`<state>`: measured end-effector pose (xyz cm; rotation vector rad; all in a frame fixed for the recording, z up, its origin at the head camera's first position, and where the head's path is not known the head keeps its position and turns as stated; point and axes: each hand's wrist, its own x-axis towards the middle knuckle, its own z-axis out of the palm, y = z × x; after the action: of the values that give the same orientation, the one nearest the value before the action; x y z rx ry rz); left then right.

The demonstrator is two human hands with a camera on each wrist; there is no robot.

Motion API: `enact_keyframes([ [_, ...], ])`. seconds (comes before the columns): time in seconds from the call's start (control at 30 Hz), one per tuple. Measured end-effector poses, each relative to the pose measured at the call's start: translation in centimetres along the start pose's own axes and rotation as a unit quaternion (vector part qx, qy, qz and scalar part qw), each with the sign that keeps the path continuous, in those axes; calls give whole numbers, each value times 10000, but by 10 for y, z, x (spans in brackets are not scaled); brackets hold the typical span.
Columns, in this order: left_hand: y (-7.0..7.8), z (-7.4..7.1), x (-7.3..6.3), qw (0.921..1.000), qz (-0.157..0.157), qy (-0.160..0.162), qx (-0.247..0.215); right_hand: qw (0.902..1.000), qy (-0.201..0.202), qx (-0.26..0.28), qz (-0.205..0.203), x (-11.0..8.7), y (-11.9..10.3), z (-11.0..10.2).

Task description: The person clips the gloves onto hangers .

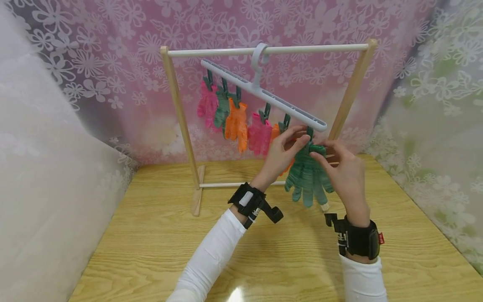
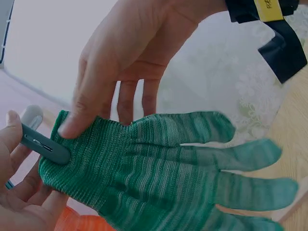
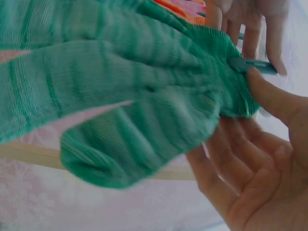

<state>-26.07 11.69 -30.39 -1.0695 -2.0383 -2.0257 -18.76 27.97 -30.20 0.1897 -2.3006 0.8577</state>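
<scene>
A green striped knit glove [image 1: 307, 178] hangs fingers-down below the right end of a grey clip hanger [image 1: 287, 105]. My right hand [image 1: 347, 172] pinches its cuff, the thumb on the near face and the fingers behind. A dark green clip [image 2: 48, 147] lies over the cuff edge in the left wrist view. At the clip's tail, my left hand [image 1: 279, 155] holds it between thumb and fingers. The right wrist view shows the clip [image 3: 255, 65] just beside my right thumb, which presses the glove cuff [image 3: 236, 91].
A wooden rack [image 1: 181, 121] with a white top rod [image 1: 211, 52] carries the hanger by its hook. Further left on the hanger, clips hold a pink glove [image 1: 206, 105], a green glove [image 1: 221, 110], an orange glove [image 1: 237, 123] and another pink glove [image 1: 260, 136]. Floral curtains surround the wooden table [image 1: 158, 243].
</scene>
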Motion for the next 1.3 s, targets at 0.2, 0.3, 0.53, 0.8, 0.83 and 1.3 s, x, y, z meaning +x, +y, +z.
enact_keyframes([
  [0.2,-15,-1,-6,9989,-209,-339,244,9973,-641,-361,41,0,5,-3],
  [0.3,-25,1,-9,9980,-194,-539,259,9965,-732,-391,71,0,8,-3],
  [0.53,-42,3,-19,9933,-622,-555,800,9925,-1113,-489,118,2,21,-4],
  [0.8,-60,3,-31,9925,-842,-369,810,9844,-1639,-592,236,4,34,-9],
  [0.83,-61,2,-32,9939,-772,-267,748,9845,-1645,-562,219,4,35,-10],
  [1.3,-73,3,-40,9919,-875,-371,838,9716,-2198,-782,395,4,48,-18],
])
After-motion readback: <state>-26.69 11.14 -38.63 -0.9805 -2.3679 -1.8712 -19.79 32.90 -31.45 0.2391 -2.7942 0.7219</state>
